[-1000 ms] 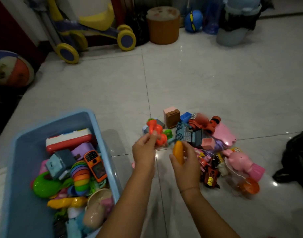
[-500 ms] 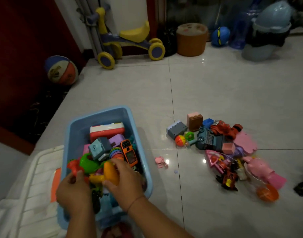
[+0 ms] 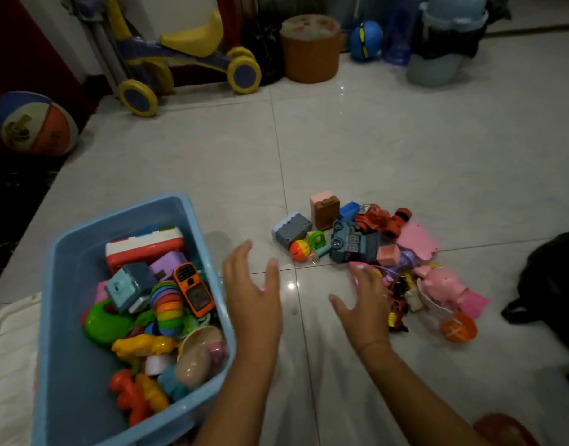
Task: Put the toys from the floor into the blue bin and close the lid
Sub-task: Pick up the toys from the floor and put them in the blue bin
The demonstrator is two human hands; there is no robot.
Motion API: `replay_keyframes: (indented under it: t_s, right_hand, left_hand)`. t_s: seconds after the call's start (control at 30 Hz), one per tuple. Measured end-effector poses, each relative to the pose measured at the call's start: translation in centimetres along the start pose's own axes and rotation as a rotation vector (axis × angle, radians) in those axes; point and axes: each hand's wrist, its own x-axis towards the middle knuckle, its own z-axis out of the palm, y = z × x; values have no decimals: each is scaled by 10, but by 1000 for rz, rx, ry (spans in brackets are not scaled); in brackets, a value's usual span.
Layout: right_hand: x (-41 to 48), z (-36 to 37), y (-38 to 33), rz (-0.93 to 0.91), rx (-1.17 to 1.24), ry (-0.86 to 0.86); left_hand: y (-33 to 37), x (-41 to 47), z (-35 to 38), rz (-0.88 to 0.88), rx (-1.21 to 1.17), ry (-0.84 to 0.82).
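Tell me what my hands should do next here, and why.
Probably reach the right hand onto the toy pile and grip one toy, perhaps the pink pig. Both hands are open and hold nothing, the left hand hangs beside the blue bin, and many toys lie on the floor.

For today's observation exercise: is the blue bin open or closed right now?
Open. No lid covers the blue bin; its contents, such as the orange toy phone, show plainly from above.

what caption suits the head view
Open left hand and right hand reach toward colourful plastic floor toys beside blue plastic bin
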Motion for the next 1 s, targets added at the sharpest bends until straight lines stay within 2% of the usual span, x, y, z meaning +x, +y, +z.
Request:
replay_keyframes:
  t_s: [0.13,0.23,0.37,0.53,0.6,0.73,0.87,1.0]
  right_hand:
    - [16,-9,74,225,-95,57]
    - [18,-3,107,278,-96,61]
    - [22,6,126,298,-46,42]
    - [28,15,132,300,-64,72]
    - [28,17,132,293,-59,84]
    - [20,23,130,341,-19,134]
    - [4,26,126,422,87,230]
    - [-9,24,121,428,179,275]
  left_hand:
    - [-20,-19,81,38,84,-371]
    - [-40,-25,129,98,248,-618]
    - [-59,-23,174,221,408,-801]
    - [-70,-21,212,500,656,-1001]
    - [-70,-21,217,551,665,-1002]
    - [-80,-24,220,640,740,-870]
    - [-89,-36,201,578,697,-793]
    - [-101,-48,165,460,475,-695]
